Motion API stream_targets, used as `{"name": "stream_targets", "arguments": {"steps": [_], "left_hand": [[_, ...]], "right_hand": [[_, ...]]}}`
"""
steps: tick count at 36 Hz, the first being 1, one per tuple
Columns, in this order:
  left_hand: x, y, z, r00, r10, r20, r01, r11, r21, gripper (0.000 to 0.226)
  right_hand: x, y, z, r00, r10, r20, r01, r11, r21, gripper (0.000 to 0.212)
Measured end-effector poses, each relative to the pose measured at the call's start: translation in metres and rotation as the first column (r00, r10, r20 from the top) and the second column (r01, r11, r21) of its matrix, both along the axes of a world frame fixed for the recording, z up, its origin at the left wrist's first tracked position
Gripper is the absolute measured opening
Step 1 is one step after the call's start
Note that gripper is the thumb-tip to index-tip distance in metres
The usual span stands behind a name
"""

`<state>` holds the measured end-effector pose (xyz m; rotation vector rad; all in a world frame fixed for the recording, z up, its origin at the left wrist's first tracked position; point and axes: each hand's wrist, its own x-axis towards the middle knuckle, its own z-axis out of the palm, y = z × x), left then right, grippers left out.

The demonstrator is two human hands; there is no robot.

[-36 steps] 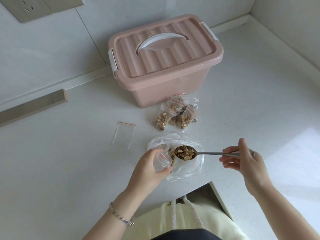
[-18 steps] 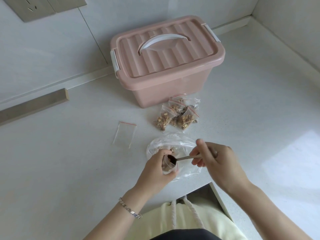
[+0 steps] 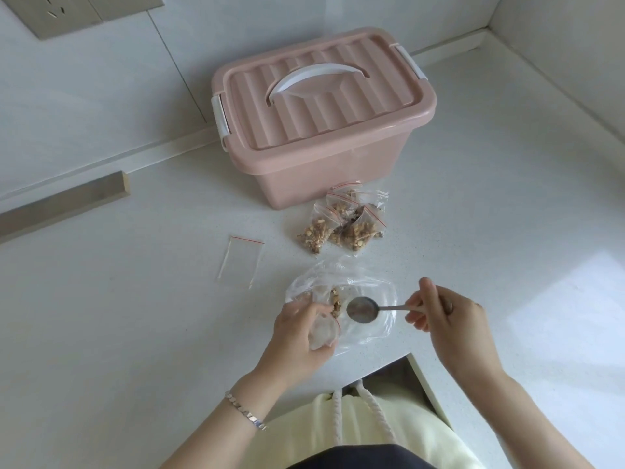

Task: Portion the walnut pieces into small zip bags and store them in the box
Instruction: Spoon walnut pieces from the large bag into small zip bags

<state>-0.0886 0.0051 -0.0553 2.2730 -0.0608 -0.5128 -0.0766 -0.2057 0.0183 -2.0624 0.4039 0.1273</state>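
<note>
Your left hand (image 3: 297,330) curls around a small zip bag (image 3: 323,333), walnut pieces (image 3: 335,301) showing at its mouth, over the big clear bag (image 3: 368,289) on the tabletop (image 3: 135,333). Apart from it, your right hand (image 3: 443,313) pinches the handle of a spoon (image 3: 362,310), its bowl bare and just beside the small bag. The filled bags (image 3: 341,225) lie heaped at the front of the closed pink box (image 3: 324,130); one flat zip bag (image 3: 240,262) lies to their left
</note>
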Motion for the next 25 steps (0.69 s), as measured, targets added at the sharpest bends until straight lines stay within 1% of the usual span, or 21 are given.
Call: {"name": "stream_targets", "arguments": {"steps": [2, 5, 7, 9, 11, 14, 19, 23, 25], "left_hand": [[-0.001, -0.002, 0.002, 0.998, -0.056, -0.036, 0.058, 0.998, 0.039, 0.041], [-0.001, -0.003, 0.002, 0.993, -0.072, -0.095, 0.079, 0.994, 0.076, 0.041], [-0.002, -0.002, 0.002, 0.989, -0.065, -0.134, 0.081, 0.991, 0.111, 0.046], [-0.001, -0.002, 0.001, 0.989, -0.081, -0.122, 0.099, 0.984, 0.148, 0.051], [0.0, -0.001, 0.002, 0.991, -0.103, -0.084, 0.116, 0.978, 0.171, 0.049], [0.001, 0.002, 0.003, 0.997, -0.071, -0.028, 0.074, 0.985, 0.155, 0.041], [0.005, 0.01, 0.003, 0.992, 0.085, 0.091, -0.096, 0.987, 0.132, 0.042], [0.005, 0.015, 0.0, 0.982, 0.147, 0.121, -0.163, 0.977, 0.137, 0.035], [0.003, 0.016, -0.002, 0.986, 0.152, 0.068, -0.16, 0.978, 0.131, 0.033]], "right_hand": [[-0.004, 0.001, -0.014, 0.998, -0.016, -0.055, 0.017, 1.0, 0.018, 0.039], [-0.008, 0.007, -0.027, 0.996, -0.034, -0.081, 0.041, 0.995, 0.086, 0.037], [-0.009, 0.012, -0.031, 0.995, -0.054, -0.088, 0.064, 0.992, 0.11, 0.036], [-0.01, 0.015, -0.035, 0.993, -0.067, -0.094, 0.077, 0.991, 0.106, 0.036], [-0.01, 0.018, -0.036, 0.994, -0.068, -0.084, 0.075, 0.994, 0.085, 0.036], [-0.011, 0.019, -0.037, 0.998, -0.04, -0.051, 0.042, 0.999, 0.034, 0.034], [-0.014, 0.016, -0.038, 1.0, -0.003, -0.006, 0.003, 0.999, -0.033, 0.031], [-0.015, 0.016, -0.043, 0.999, 0.017, -0.029, -0.018, 1.0, -0.018, 0.029], [-0.014, 0.017, -0.044, 0.999, 0.029, -0.036, -0.029, 1.0, 0.0, 0.029]]}}
